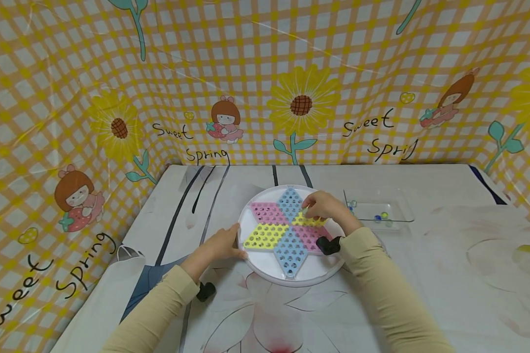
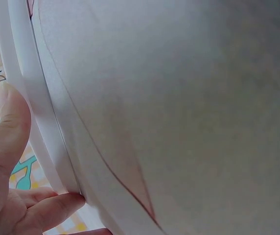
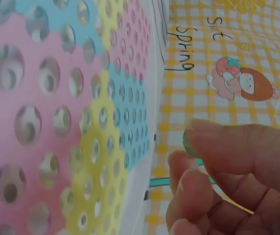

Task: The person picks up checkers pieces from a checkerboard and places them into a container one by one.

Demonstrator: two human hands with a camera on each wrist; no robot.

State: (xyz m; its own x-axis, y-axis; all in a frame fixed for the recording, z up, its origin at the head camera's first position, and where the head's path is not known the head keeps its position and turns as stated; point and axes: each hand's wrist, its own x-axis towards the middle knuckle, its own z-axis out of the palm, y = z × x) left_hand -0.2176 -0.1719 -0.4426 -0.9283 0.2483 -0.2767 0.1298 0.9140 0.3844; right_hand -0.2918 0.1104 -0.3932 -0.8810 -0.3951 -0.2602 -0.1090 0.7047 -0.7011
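A round white Chinese checkers board [image 1: 262, 265] has a star of pink, yellow and blue sections full of holes. My left hand [image 1: 221, 243] touches its left edge, thumb and fingers spread along the rim [image 2: 49, 115]. Over the far right of the star, my right hand [image 1: 322, 206] pinches a small greenish glass marble [image 3: 191, 145] between thumb and fingers. In the right wrist view the marble is apart from the holes, partly hidden by the thumb. Some small round pieces seem to sit in the holes, but their number is hard to tell.
Right of the board stands a clear rectangular dish [image 1: 404, 218] with several marbles, among them a blue marble [image 1: 377, 218] and a yellow-green marble [image 1: 384, 214]. A patterned cloth [image 1: 256, 59] hangs behind the white table [image 1: 446, 284]. Black wrist devices sit below both hands.
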